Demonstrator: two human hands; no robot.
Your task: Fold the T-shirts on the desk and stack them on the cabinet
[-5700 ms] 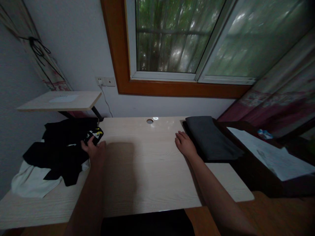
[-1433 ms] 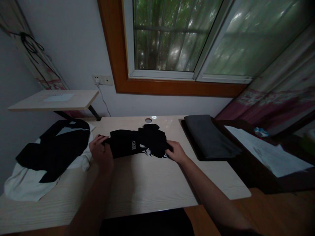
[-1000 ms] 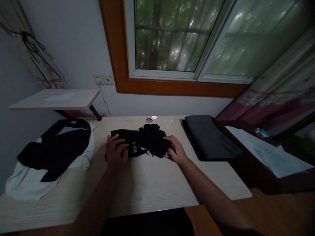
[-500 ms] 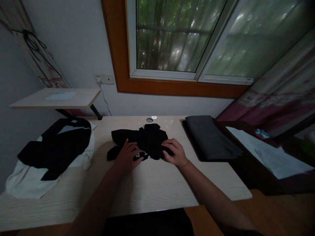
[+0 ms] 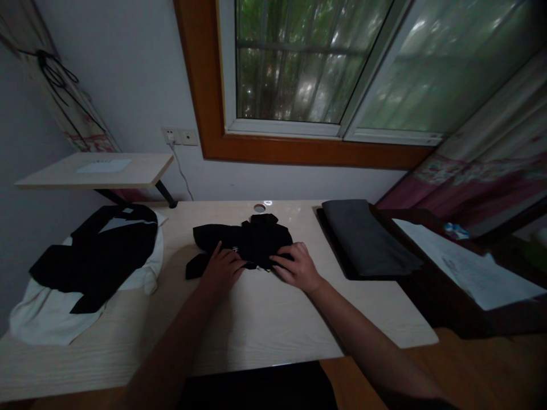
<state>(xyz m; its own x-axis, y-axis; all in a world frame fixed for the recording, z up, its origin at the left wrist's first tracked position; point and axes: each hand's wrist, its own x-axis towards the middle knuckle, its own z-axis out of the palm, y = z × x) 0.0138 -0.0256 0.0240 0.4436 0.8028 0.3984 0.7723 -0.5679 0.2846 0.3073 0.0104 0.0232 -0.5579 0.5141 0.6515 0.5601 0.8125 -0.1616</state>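
A bunched black garment lies on the pale wood-grain table, with small white marks showing near its middle. On its near left edge, my left hand has its fingers bent over the cloth, pinching it. My right hand grips the near right edge, thumb below and fingers on top. Some pale marking shows along the near edge between the hands. The fingertips are partly lost against the dark cloth.
At the left, another black garment lies over a white cloth, below a raised wooden shelf. A dark grey folded cloth is at the right. Beyond it are paper sheets on a dark surface.
My right hand has shifted slightly left and closed on the garment's near edge. The near edge is now folded up, and the white lettering near my left hand has moved farther back.
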